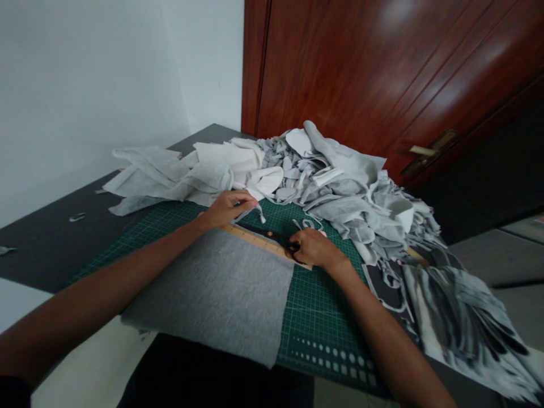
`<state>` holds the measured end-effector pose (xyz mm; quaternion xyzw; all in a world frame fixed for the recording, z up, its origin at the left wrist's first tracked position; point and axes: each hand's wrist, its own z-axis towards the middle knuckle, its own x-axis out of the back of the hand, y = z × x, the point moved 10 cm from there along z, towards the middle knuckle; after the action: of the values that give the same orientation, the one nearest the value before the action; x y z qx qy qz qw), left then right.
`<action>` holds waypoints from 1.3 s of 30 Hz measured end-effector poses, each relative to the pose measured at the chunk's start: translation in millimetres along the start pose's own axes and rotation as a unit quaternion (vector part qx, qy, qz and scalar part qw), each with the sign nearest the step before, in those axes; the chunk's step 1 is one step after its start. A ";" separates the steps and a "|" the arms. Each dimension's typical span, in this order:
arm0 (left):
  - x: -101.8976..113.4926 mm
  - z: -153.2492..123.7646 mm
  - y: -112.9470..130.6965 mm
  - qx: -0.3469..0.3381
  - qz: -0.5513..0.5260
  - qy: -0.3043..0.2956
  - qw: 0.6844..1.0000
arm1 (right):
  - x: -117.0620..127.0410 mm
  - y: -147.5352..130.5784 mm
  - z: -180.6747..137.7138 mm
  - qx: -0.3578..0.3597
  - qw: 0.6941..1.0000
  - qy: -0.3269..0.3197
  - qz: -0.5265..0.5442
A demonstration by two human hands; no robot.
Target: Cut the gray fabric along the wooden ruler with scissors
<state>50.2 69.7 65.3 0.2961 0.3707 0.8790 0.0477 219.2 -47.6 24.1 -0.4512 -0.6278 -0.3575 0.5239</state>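
Observation:
A grey felt sheet (pixel 221 292) lies on a green cutting mat (pixel 323 317). A wooden ruler (pixel 255 241) runs along the sheet's far edge. My right hand (pixel 314 249) is closed round black scissors (pixel 276 235) whose blades lie along the ruler, pointing left. My left hand (pixel 229 207) pinches a thin grey strip of felt (pixel 255 212) just above the ruler's left end.
A big heap of grey and white fabric scraps (pixel 335 181) covers the back of the dark table (pixel 46 243). More patterned scraps (pixel 463 323) spill over the right edge. A brown wooden door (pixel 382 73) with a brass handle (pixel 425 150) stands behind.

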 end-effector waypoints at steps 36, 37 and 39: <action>-4.5 -0.7 -13.0 0.029 -0.002 -0.009 1.000 | 10.7 -23.7 22.6 0.004 0.999 -0.032 -0.015; -4.5 -0.7 -13.2 0.029 -0.003 -0.009 1.000 | 11.2 -24.3 23.1 0.002 0.999 -0.032 -0.015; -4.1 -0.8 -13.5 0.032 -0.005 -0.006 0.999 | 12.0 -25.0 23.8 0.002 0.999 -0.034 -0.013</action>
<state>51.3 77.7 53.7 0.3012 0.3995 0.8647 0.0446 187.2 -31.8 31.8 -0.4538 -0.6515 -0.3477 0.4987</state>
